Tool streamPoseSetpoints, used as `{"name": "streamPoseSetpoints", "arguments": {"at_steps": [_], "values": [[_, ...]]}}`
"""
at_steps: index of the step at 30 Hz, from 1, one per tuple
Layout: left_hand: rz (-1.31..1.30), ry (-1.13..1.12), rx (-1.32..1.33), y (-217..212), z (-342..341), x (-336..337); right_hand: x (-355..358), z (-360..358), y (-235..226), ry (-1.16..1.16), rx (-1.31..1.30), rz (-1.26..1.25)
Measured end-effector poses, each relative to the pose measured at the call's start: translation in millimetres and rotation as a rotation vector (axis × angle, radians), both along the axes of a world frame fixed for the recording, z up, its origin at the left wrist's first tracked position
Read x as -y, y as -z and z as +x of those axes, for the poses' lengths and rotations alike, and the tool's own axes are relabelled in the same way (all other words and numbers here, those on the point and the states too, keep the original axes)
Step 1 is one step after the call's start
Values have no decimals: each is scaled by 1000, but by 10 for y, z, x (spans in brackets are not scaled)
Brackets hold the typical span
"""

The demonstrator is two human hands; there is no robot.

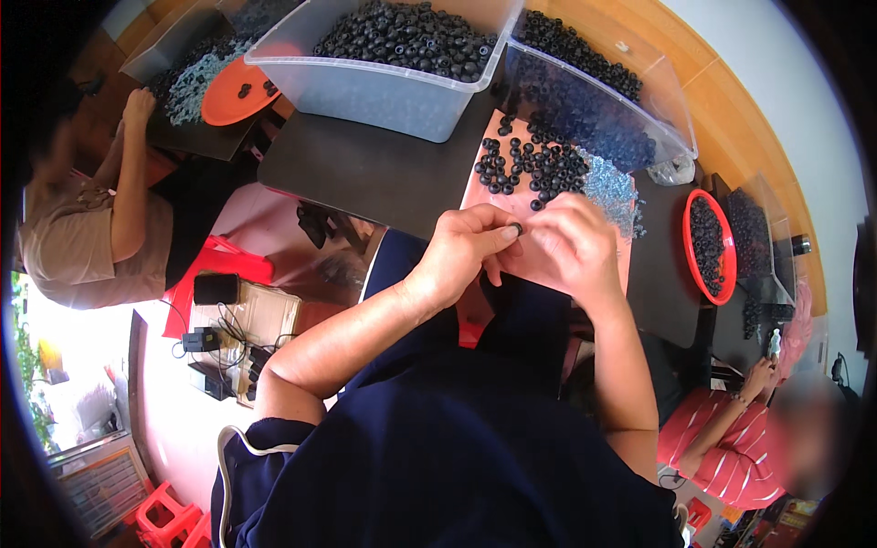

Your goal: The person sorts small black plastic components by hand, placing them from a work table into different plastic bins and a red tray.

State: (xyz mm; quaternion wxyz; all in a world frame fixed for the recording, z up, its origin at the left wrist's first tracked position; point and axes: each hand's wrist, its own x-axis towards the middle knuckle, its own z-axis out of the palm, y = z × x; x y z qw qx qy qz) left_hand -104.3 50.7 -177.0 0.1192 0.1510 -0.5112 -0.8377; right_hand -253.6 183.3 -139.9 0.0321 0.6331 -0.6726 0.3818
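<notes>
My left hand [461, 251] pinches a small black ring-like part [517, 228] between thumb and forefinger, over the front of a pink sheet. Close beside it, my right hand [580, 247] has its fingers curled together; whatever they may hold is hidden. Just beyond both hands, many loose black round parts with holes [498, 173] lie on the pink sheet [475, 194]. To their right spreads a heap of small clear bluish pieces [607, 192].
Behind the sheet stand a large clear bin [365, 105] and another bin [594, 96], both full of black parts. A red basin [728, 274] sits at right on the dark table [365, 164]. Co-workers sit left [91, 247] and right [722, 438].
</notes>
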Motion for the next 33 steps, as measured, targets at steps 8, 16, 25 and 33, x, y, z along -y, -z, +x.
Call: {"name": "streamPoseSetpoints", "arguments": {"at_steps": [8, 16, 25, 33], "values": [[-134, 45, -10, 19, 30, -1, 403, -812, 129, 421, -503, 195], [-65, 58, -64, 57, 72, 18, 558, -619, 196, 311, -410, 167], [-55, 58, -68, 50, 71, 14, 759, -695, 171, 225, -459, 218], [-85, 45, -78, 71, 54, 3, 783, -672, 186, 324, -401, 311]]}}
